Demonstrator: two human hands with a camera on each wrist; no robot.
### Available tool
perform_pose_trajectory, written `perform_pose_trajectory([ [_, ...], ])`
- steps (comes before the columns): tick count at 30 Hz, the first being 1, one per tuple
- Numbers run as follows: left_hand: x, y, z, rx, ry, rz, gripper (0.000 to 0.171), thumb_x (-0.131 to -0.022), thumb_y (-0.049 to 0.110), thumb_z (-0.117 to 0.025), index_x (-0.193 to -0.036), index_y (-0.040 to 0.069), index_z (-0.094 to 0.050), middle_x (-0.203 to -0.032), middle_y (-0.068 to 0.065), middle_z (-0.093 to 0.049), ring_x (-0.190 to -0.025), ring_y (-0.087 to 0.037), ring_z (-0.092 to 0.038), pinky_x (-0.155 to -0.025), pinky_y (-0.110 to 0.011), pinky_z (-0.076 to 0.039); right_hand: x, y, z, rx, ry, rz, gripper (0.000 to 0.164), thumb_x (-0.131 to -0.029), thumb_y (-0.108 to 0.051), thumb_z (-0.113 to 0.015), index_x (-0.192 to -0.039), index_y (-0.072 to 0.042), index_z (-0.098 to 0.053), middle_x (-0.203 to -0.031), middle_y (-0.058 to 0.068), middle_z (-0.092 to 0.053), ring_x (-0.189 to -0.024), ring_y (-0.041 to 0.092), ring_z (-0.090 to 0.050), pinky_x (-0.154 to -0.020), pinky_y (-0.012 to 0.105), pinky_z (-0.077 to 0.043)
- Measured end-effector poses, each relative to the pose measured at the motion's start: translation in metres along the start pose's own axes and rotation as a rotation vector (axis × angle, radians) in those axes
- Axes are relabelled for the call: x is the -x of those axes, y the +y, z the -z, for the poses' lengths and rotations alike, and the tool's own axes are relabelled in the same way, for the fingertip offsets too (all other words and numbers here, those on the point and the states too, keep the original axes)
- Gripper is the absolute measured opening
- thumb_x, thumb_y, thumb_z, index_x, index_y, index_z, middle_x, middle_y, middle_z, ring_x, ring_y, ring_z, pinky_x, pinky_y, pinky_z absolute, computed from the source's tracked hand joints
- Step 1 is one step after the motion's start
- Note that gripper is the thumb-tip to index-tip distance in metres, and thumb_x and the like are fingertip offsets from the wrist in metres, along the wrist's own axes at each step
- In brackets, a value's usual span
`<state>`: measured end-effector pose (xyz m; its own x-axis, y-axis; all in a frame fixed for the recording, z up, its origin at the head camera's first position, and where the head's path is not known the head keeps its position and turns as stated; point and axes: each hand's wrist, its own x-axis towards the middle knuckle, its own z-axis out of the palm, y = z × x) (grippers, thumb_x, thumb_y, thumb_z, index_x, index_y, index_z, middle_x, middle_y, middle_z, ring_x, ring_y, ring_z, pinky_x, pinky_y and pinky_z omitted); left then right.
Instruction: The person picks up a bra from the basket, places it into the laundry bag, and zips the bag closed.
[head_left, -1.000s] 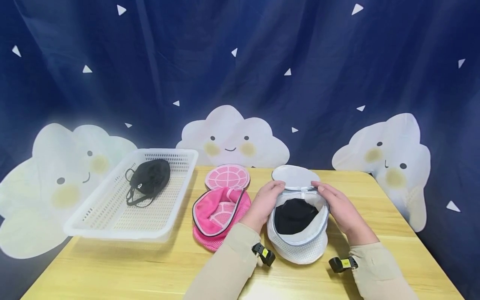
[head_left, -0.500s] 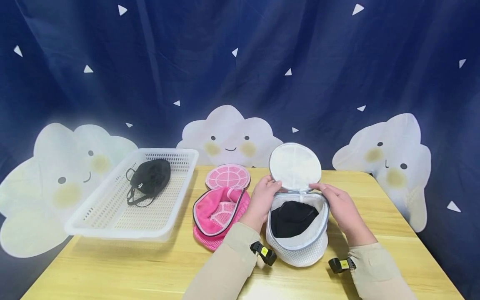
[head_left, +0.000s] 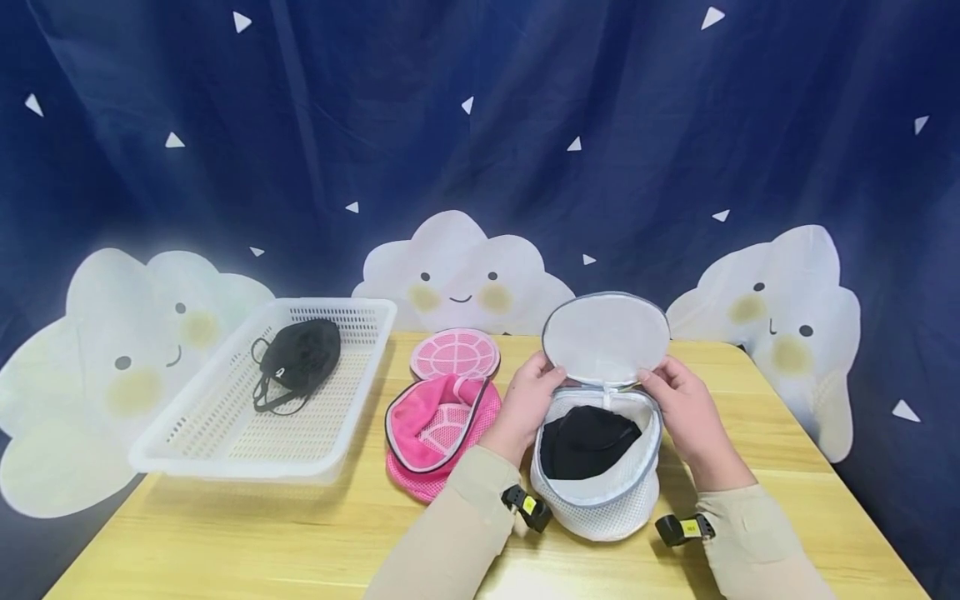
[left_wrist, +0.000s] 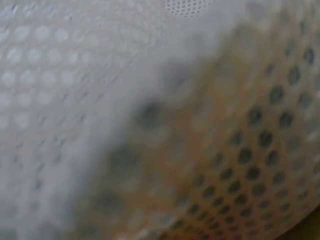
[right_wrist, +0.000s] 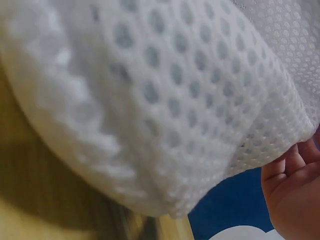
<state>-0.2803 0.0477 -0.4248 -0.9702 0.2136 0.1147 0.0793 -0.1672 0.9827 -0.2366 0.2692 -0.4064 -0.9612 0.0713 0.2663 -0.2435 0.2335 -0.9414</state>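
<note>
A white mesh laundry bag (head_left: pixel 600 521) with a grey-edged rim stands unzipped on the table, its round lid (head_left: pixel 606 340) raised at the back. Inside lies a folded black cloth item (head_left: pixel 588 442). My left hand (head_left: pixel 527 400) grips the bag at the left end of the lid's hinge, thumb at the lid's lower edge. On the right side, my right hand (head_left: pixel 686 412) pinches the same edge, its fingers mostly behind the bag. White mesh (left_wrist: pixel 50 75) fills the left wrist view. The right wrist view has the bag's mesh wall (right_wrist: pixel 175 90) with curled fingers at its edge.
A pink mesh laundry bag (head_left: pixel 480 429) lies unzipped left of the white one, its round lid (head_left: pixel 455 354) folded back. Farther left stands a white plastic basket (head_left: pixel 225 462) holding a black strapped garment (head_left: pixel 303 354). A dark blue curtain (head_left: pixel 480 150) hangs behind the wooden table (head_left: pixel 300 542).
The white bag's lid has risen from lying back to standing up, and has shifted slightly right in the last half second. Both hands stay at the hinge edge.
</note>
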Motion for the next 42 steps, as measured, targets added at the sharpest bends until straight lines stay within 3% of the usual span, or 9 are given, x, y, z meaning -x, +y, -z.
perform_pose_trajectory([
  [7, 0.000, 0.000, 0.007, 0.094, -0.069, 0.020, 0.032, -0.101, 0.009, -0.056, -0.131, 0.014, -0.066, -0.113, -0.006, -0.070, -0.100, -0.020, -0.067, -0.090, -0.034, -0.052, 0.000, 0.000, -0.001, -0.089, -0.033, 0.052, 0.020, -0.104, -0.015, -0.059, -0.122, -0.009, -0.064, -0.103, -0.006, -0.068, -0.096, 0.008, -0.062, -0.084, 0.018, -0.049],
  [13, -0.001, 0.000, 0.011, 0.125, -0.115, 0.028, 0.028, -0.099, 0.006, -0.058, -0.125, 0.003, -0.066, -0.108, -0.006, -0.069, -0.091, -0.016, -0.065, -0.079, -0.031, -0.054, 0.002, 0.001, 0.003, -0.108, -0.064, 0.064, 0.014, -0.102, -0.013, -0.061, -0.114, -0.011, -0.068, -0.104, -0.005, -0.070, -0.094, 0.008, -0.064, -0.080, 0.020, -0.052],
  [21, -0.002, 0.002, 0.014, 0.124, -0.156, 0.064, 0.030, -0.098, 0.008, -0.062, -0.127, 0.000, -0.065, -0.114, -0.003, -0.068, -0.098, -0.015, -0.063, -0.080, -0.030, -0.052, 0.001, 0.004, 0.006, -0.246, -0.118, 0.100, 0.018, -0.097, 0.007, -0.059, -0.111, 0.000, -0.067, -0.117, -0.002, -0.069, -0.108, 0.012, -0.062, -0.083, 0.021, -0.052],
  [27, -0.004, -0.001, 0.015, 0.177, -0.166, 0.061, 0.024, -0.096, 0.005, -0.063, -0.119, 0.002, -0.070, -0.117, -0.007, -0.069, -0.103, -0.018, -0.064, -0.080, -0.029, -0.053, 0.001, 0.003, 0.006, -0.313, -0.144, 0.112, 0.012, -0.098, 0.001, -0.061, -0.107, 0.002, -0.069, -0.116, 0.000, -0.069, -0.112, 0.014, -0.062, -0.082, 0.022, -0.054],
  [35, -0.003, -0.002, 0.019, 0.089, -0.211, 0.047, 0.021, -0.096, 0.009, -0.065, -0.114, 0.011, -0.076, -0.122, -0.001, -0.070, -0.119, -0.017, -0.060, -0.094, -0.035, -0.050, 0.000, 0.010, 0.007, -0.366, -0.146, 0.096, 0.022, -0.101, 0.003, -0.053, -0.095, 0.000, -0.073, -0.114, 0.001, -0.070, -0.114, 0.015, -0.061, -0.085, 0.024, -0.053],
  [42, -0.003, -0.001, 0.019, 0.117, -0.207, 0.082, 0.022, -0.095, -0.004, -0.053, -0.097, 0.002, -0.074, -0.122, -0.005, -0.071, -0.122, -0.019, -0.060, -0.099, -0.034, -0.048, 0.000, 0.011, 0.008, -0.343, -0.149, 0.097, 0.028, -0.103, 0.003, -0.049, -0.087, 0.001, -0.072, -0.113, 0.002, -0.070, -0.112, 0.016, -0.062, -0.087, 0.024, -0.053],
])
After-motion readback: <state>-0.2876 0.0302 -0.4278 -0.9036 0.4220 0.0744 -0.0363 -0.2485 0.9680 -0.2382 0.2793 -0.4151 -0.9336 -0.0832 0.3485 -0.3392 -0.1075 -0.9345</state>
